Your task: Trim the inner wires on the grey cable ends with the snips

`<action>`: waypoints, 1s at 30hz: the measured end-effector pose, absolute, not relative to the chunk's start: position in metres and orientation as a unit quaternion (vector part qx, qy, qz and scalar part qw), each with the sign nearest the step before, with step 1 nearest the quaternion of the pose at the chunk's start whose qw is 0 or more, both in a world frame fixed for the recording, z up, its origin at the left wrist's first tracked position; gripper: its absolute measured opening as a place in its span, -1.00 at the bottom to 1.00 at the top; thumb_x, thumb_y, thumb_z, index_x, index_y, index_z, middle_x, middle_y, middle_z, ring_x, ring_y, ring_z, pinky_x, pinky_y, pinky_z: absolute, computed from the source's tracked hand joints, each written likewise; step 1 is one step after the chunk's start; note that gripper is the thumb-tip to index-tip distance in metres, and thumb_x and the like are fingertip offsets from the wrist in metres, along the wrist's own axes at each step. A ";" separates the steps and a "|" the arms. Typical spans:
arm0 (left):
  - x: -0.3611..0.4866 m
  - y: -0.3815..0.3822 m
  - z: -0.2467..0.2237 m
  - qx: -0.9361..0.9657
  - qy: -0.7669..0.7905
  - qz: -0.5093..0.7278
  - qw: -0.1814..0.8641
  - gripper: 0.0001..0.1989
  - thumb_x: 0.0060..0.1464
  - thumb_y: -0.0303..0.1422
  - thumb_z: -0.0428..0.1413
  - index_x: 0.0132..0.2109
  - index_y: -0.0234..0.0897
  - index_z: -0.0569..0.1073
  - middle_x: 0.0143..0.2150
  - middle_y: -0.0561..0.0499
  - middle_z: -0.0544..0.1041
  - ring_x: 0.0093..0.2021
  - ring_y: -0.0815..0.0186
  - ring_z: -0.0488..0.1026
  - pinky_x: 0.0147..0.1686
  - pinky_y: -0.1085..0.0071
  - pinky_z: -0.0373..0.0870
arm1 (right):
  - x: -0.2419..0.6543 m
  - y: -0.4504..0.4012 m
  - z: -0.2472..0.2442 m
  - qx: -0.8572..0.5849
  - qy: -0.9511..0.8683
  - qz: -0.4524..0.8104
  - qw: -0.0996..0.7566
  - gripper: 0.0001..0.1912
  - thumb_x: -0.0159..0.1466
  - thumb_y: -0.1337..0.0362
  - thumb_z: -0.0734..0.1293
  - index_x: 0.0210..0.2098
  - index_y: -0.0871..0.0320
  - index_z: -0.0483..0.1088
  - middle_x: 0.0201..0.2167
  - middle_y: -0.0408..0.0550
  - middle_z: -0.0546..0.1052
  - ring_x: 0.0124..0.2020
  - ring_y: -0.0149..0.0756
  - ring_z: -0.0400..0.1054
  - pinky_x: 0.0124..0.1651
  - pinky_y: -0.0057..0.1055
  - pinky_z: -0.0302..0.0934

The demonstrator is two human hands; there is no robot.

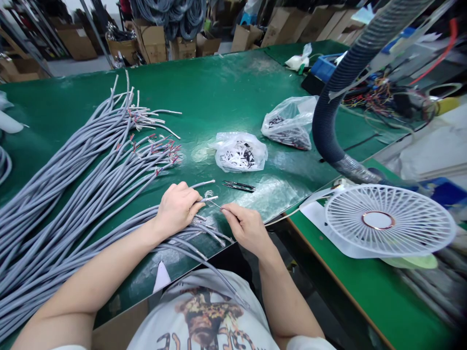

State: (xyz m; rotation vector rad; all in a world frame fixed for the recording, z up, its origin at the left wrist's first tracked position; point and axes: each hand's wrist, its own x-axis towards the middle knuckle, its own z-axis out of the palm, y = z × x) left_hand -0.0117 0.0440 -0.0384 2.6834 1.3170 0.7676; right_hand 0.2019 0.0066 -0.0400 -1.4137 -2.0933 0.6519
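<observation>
My left hand (178, 208) is closed around a grey cable (208, 199), gripping it just behind its pale stripped end. Fine loose strands (209, 194) curl up beside that end. Fingertips of my right hand (245, 227) pinch a thin metallic sliver (215, 204) that reaches to the cable end; whether it is a pick or a wire is unclear. Under my left hand and forearm runs a bundle of grey cables (134, 223), with pale ends to the right. A pair of black thread snips (239, 186) lies just beyond my hands.
More cable bundles (91, 141) cover the left of the green table (226, 87), some ends showing red wires. Two plastic bags of small parts (241, 153) stand ahead. A white fan (390, 221) and a thick dark hose (326, 116) are on the right. Cardboard boxes (149, 41) stand behind.
</observation>
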 end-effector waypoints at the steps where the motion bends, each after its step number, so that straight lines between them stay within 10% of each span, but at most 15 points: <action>1: -0.011 0.044 -0.038 0.870 0.424 0.250 0.020 -0.79 0.20 -0.29 0.05 -0.34 -0.29 0.46 -0.40 -0.01 0.55 -0.34 0.26 0.32 -0.34 0.31 0.09 | 0.202 0.007 -0.040 -0.522 -0.774 0.246 0.261 -0.74 0.36 0.25 0.13 -0.25 0.13 0.43 -0.38 -0.07 0.55 -0.38 -0.35 0.43 -0.27 -0.48 0.23; 17: -0.010 0.043 -0.041 0.855 0.446 0.256 0.069 -0.75 0.19 -0.25 0.05 -0.35 -0.28 0.50 -0.42 -0.03 0.57 -0.35 0.28 0.33 -0.33 0.32 0.11 | 0.183 0.015 -0.035 -0.443 -0.702 0.429 0.357 -0.73 0.31 0.21 0.20 -0.37 0.20 0.47 -0.49 -0.11 0.50 -0.47 -0.42 0.34 -0.38 -0.51 0.21; 23: -0.010 0.050 -0.036 0.783 0.518 0.229 0.257 -0.79 0.11 -0.25 0.08 -0.31 -0.24 0.56 -0.40 0.01 0.56 -0.34 0.31 0.36 -0.31 0.40 0.22 | 0.195 0.001 -0.018 -0.404 -0.694 0.448 0.393 -0.72 0.32 0.17 0.21 -0.29 0.17 0.50 -0.48 -0.09 0.52 -0.60 -0.47 0.27 -0.50 -0.51 0.21; 30: -0.013 0.052 -0.033 0.680 0.511 0.251 0.461 -0.68 0.08 -0.18 0.05 -0.20 -0.34 0.52 -0.50 0.07 0.48 -0.53 0.43 0.31 -0.48 0.51 0.23 | 0.206 0.008 -0.039 -0.511 -0.725 0.270 0.374 -0.77 0.32 0.27 0.20 -0.18 0.14 0.48 -0.22 0.00 0.59 -0.25 -0.30 0.49 -0.15 -0.39 0.37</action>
